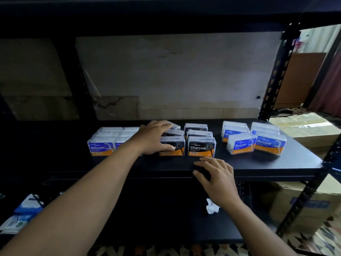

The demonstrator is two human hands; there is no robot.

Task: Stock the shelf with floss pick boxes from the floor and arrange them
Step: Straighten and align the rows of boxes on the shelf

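On the black shelf [258,167] stand three groups of clear floss pick boxes. Blue "Smooth" boxes [99,147] are at the left, black "Charcoal" boxes [201,147] in the middle, blue "Round" boxes [269,142] at the right. My left hand [156,137] lies over the left row of Charcoal boxes [178,145], thumb on the front box's face and fingers across the ones behind. My right hand [215,174] hovers at the shelf's front edge just below the front Charcoal box, fingers spread, holding nothing.
A black perforated upright [276,74] frames the shelf at the right. Cardboard cartons [302,126] stand beyond it and below at the right. More floss packs [24,211] lie low at the left. A crumpled white tissue [212,207] lies on the lower shelf.
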